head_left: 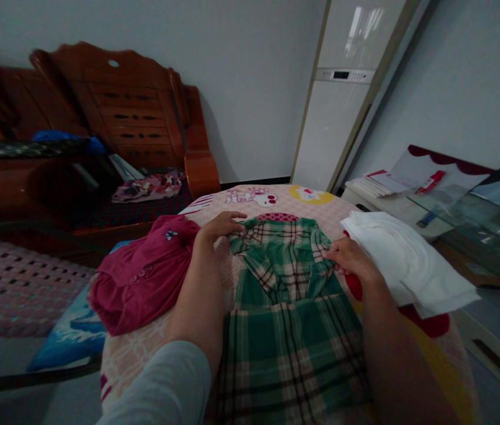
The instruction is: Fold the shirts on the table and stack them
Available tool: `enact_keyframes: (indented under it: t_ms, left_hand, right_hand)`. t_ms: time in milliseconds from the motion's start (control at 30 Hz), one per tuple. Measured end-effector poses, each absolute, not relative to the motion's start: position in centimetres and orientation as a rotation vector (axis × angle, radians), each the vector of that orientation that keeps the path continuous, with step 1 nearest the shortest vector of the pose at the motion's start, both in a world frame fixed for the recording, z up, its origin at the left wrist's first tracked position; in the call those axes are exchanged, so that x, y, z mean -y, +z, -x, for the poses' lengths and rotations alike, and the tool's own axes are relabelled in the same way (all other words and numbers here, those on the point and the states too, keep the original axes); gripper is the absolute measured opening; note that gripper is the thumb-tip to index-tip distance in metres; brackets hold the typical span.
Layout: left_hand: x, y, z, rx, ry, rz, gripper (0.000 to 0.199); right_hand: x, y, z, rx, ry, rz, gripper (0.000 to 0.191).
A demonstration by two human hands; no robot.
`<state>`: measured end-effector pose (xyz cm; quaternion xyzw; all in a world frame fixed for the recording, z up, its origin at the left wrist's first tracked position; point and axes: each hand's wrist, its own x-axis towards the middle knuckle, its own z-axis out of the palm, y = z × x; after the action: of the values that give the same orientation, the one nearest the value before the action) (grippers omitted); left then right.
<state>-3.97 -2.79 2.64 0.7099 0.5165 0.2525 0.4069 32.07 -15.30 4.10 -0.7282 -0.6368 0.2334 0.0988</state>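
A green plaid shirt (294,336) lies spread on the table in front of me, its collar end away from me and its upper part folded and rumpled. At its far left corner, my left hand (222,225) has its fingers bent over the cloth edge and grips it; the fingertips are partly hidden. On the opposite side, my right hand (355,257) pinches the shirt's right edge between thumb and fingers. A crimson garment (147,274) with buttons lies folded beside my left forearm. Folded white cloth (409,257) rests just right of my right hand.
The round table wears a pink patterned tablecloth (271,198). Behind it to the left stands a carved wooden chair (130,112) with a flowered cloth (150,186) on its seat. A tall white cabinet unit (329,124) stands at the back. Glass shelving (497,218) is at right.
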Motion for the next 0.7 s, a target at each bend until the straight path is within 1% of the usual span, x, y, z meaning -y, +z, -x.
enact_keyframes:
  t_ms: [100,200,267,333,400,500,600,700]
  left_hand:
    - [3.3,3.6,2.6,-1.215,0.786,-1.736,0.050]
    - [3.5,4.1,0.5,-1.175,0.870,-1.623,0.042]
    - [3.6,4.2,-1.1,-1.150,0.909,-1.541,0.036]
    - [3.5,4.0,-2.4,-1.084,0.917,-1.441,0.033]
    - [3.4,3.7,-3.4,-0.984,0.924,-1.336,0.034]
    - [3.0,3.0,-3.5,-0.951,1.030,-1.288,0.040]
    - [2.1,2.0,-2.3,-1.211,1.196,-1.408,0.042]
    - [1.4,0.9,-1.1,-1.517,1.179,-1.560,0.042]
  right_hand:
    - [15.4,4.2,-32.5,2.087,0.328,2.329,0.013]
    - [15.4,4.4,-32.3,2.116,0.009,2.423,0.016]
    - [15.4,4.6,-31.5,2.045,-0.092,2.369,0.015]
    - [15.2,4.9,-30.0,2.003,-0.033,2.179,0.019]
    - [15.1,4.8,-28.1,2.013,0.173,1.905,0.022]
    - [15.2,3.8,-25.1,2.046,0.457,1.578,0.017]
    - [15.4,2.1,-22.5,2.074,0.523,1.459,0.013]
    - [15.5,0.5,-21.2,2.090,0.523,1.441,0.014]
